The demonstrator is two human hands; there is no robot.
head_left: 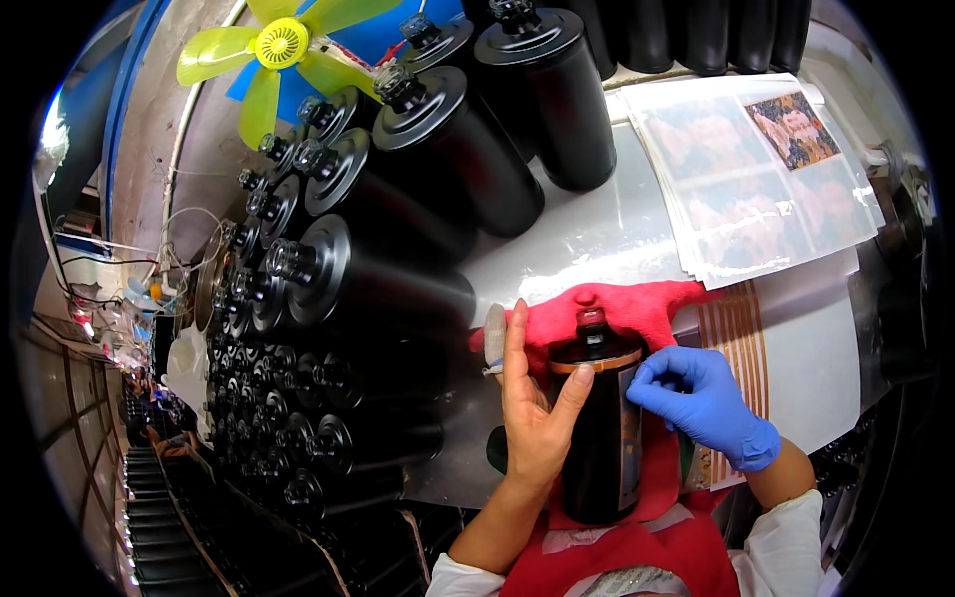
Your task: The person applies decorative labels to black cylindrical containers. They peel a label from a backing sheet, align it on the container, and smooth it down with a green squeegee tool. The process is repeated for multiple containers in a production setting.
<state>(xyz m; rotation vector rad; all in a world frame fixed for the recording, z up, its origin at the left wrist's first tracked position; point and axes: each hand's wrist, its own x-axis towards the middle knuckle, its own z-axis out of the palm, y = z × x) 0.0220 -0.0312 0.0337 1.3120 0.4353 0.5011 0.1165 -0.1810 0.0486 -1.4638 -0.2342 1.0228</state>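
Red apron (pixel 637 559) nearest. Black bottle (pixel 589 448) just beyond, between hands, long axis near-to-far, neck far. Left hand (pixel 537 428) spread at left side, thumb by orange band (pixel 624 359). Blue-gloved right hand (pixel 704 398) nearer dark label (pixel 630 458) on bottle's right side; fingertips together, cannot tell if clamped on label edge.

There are two hands (pixel 537 426), one black bottle (pixel 597 443) between them, one blue glove (pixel 708 403), dozens of other bottles (pixel 373 274), one bench (pixel 637 224) and one yellow-green fan (pixel 282 43).
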